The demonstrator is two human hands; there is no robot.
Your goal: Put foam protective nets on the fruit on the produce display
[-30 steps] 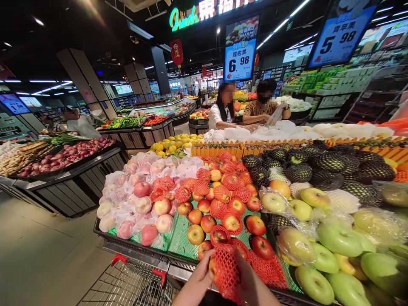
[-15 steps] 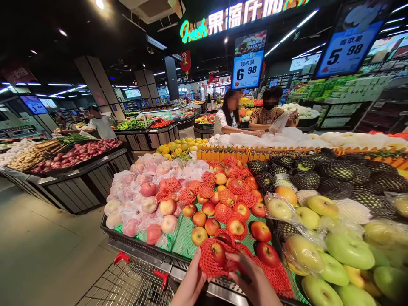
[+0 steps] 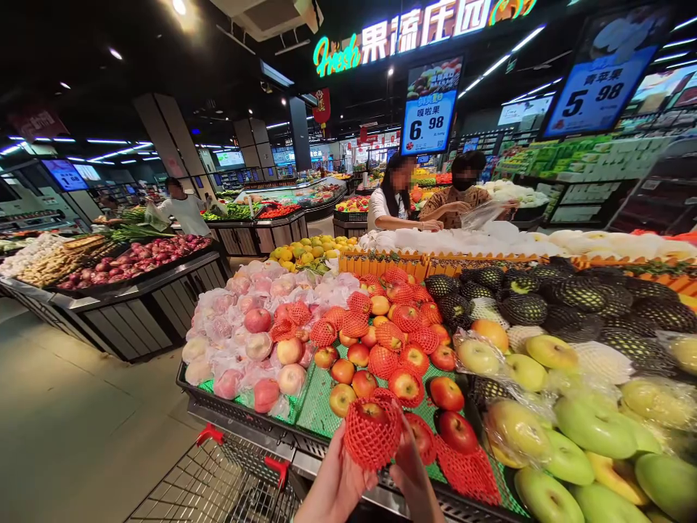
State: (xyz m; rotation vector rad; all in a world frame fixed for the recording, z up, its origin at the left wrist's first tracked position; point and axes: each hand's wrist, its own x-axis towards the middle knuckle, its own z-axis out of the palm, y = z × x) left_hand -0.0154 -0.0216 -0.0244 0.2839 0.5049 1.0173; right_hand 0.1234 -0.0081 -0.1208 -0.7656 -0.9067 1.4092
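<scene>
My left hand [image 3: 338,481] and my right hand [image 3: 409,465] rise from the bottom edge and together hold an apple in a red foam net [image 3: 373,431] above the front rim of the fruit stand [image 3: 239,415]. The left palm cups the net from the left. My right fingers press its right side. Just behind lie loose red apples [image 3: 406,383] on green matting, several in red nets. Another red net [image 3: 467,472] lies flat to the right of my hands.
A wire shopping cart [image 3: 218,487] with red handles stands at my lower left. Pink wrapped apples [image 3: 250,327] lie left, green apples [image 3: 577,428] right, dark netted fruit [image 3: 571,294] behind. Two people [image 3: 430,192] stand across the stand; another person [image 3: 182,207] is at a vegetable counter [image 3: 125,305].
My hands have lifted the netted apple up off the front of the display and closed the red net round it. The camera has tilted up slightly.
</scene>
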